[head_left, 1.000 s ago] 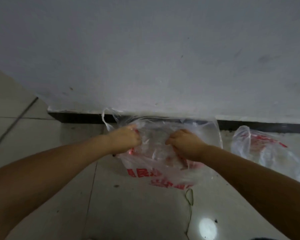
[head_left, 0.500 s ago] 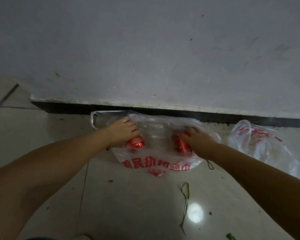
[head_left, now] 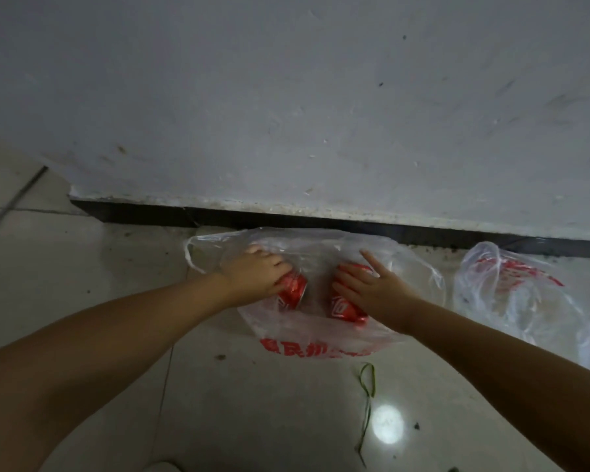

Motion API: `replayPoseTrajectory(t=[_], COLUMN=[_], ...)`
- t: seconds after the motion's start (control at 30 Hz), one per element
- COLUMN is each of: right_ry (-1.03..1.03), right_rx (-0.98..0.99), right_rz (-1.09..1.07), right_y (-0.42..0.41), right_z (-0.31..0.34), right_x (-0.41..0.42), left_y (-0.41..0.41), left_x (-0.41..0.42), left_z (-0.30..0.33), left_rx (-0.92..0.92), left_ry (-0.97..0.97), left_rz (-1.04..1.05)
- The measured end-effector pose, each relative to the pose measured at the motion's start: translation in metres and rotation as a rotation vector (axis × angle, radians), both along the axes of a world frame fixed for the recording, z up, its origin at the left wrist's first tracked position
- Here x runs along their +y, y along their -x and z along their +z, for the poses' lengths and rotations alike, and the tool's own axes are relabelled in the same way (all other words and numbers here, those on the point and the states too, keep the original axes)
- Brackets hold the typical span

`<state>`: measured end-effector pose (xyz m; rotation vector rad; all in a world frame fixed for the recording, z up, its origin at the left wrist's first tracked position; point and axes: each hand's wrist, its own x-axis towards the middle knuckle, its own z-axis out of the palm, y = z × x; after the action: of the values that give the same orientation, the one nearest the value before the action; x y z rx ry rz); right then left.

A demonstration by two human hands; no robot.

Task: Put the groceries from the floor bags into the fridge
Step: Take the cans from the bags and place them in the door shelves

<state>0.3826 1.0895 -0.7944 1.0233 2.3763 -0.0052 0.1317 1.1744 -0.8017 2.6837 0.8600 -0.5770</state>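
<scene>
Two red cans [head_left: 346,306], lying inside the clear bag [head_left: 321,332] on the floor by the wall, are each gripped, the left hand [head_left: 256,272] and right hand [head_left: 375,287] apart, and should be lifted straight up, clear of the snagging plastic.

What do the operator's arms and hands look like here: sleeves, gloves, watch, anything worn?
Both forearms are bare along all that is in view, with no sleeves showing. The left hand and right hand wear no gloves. No watch, wristband or ring is visible on either wrist or on the fingers, though the lighting is dim. No cables or markers show on the arms.
</scene>
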Motion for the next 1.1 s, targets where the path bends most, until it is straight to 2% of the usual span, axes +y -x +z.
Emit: replayPoseTrajectory(t=[0.17, 0.33, 0.43, 0.6, 0.73, 0.83, 0.97, 1.1], right_ry=[0.126, 0.195, 0.227, 0.214, 0.279, 0.287, 0.314, 0.366], right_rx=[-0.026, 0.185, 0.450, 1.072, 1.332, 1.365, 1.278, 1.242], right_rz=[-0.454, -0.709, -0.927, -1.401, -1.538, -1.593, -1.636, -1.715], right_y=[0.034, 0.033, 0.035, 0.047, 0.052, 0.060, 0.063, 0.056], right_z=[-0.007, -0.009, -0.002, 0.025, 0.037, 0.050, 0.086, 0.154], right_x=[0.015, 0.013, 0.005, 0.006, 0.013, 0.009, -0.009, -0.031], left_y=[-0.012, -0.025, -0.020, -0.003, -0.001, -0.005, -0.009, -0.004], left_x=[-0.013, -0.013, -0.001, 0.004, 0.003, -0.002, -0.027, -0.060], left_z=[-0.011, -0.017, -0.009, 0.021, 0.041, 0.054, 0.091, 0.158], left_rx=[0.170, 0.104, -0.132, -0.666, -0.871, -0.927, -0.931, -0.909], left_ry=[-0.070, -0.002, 0.200, 0.568, 0.708, 0.727, 0.666, 0.820], left_rz=[-0.040, 0.089, 0.353, 0.893, 1.118, 1.240, 1.349, 1.471])
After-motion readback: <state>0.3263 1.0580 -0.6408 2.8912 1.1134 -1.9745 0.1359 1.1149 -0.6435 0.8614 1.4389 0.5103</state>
